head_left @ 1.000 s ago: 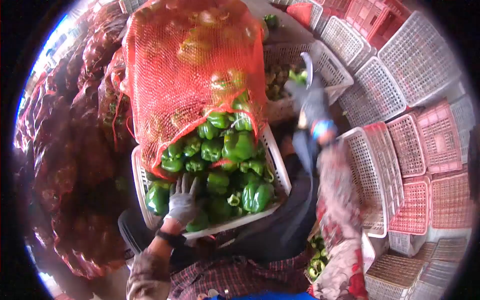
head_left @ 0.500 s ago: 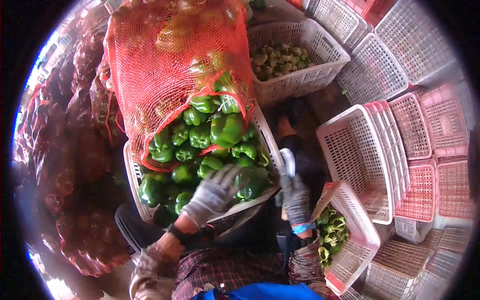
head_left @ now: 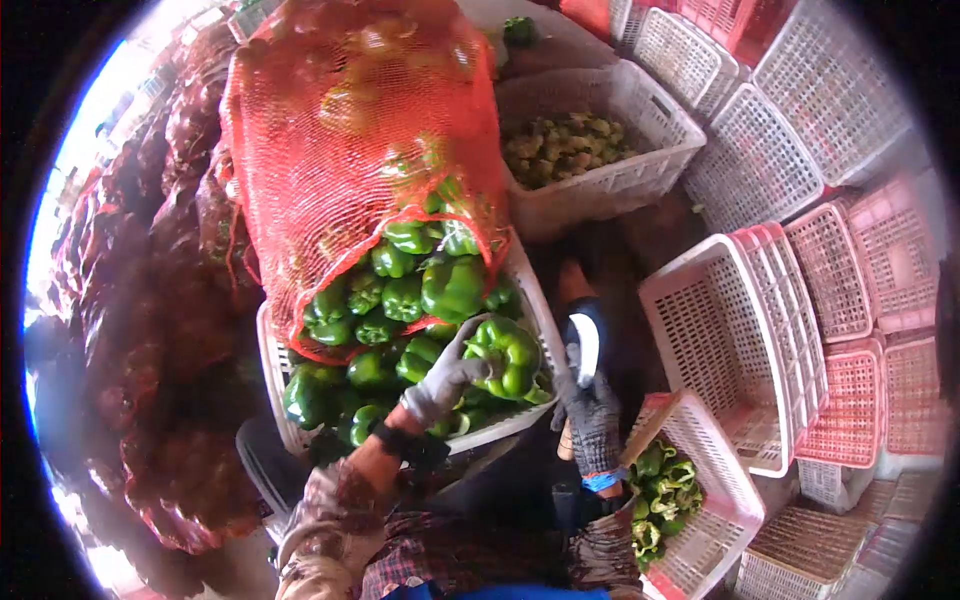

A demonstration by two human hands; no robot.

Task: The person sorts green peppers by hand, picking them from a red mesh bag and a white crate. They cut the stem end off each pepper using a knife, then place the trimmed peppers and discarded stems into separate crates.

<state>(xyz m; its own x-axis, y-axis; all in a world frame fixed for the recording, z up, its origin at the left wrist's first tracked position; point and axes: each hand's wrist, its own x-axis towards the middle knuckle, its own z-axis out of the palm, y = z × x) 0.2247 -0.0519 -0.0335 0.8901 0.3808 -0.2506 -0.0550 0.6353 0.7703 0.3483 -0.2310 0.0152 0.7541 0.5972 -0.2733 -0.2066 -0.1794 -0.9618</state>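
Observation:
My left hand [head_left: 447, 383], in a pale grey glove, grips a large green bell pepper [head_left: 512, 357] above the front right of a white crate [head_left: 272, 360]. The pepper's stem end faces my right side. In my right hand [head_left: 592, 425], gloved in darker grey, is a knife [head_left: 584, 347] with a short, curved, bright blade pointing away from me. Its light brown handle end shows below the fingers. More green peppers [head_left: 453, 288] spill from the mouth of a red mesh sack [head_left: 350, 130] into the crate.
At my right, a crate [head_left: 722, 480] holds green pepper trimmings [head_left: 663, 490]. Another white crate [head_left: 600, 185] at the back contains pale green scraps [head_left: 565, 145]. Nested crates [head_left: 740, 330] and more stacks line the right. Full dark mesh sacks [head_left: 170, 350] crowd the left.
My left hand has closed round a pepper and lifted it out of the pile, turning it toward the right. The knife stays in my right hand, its blade now more plainly visible.

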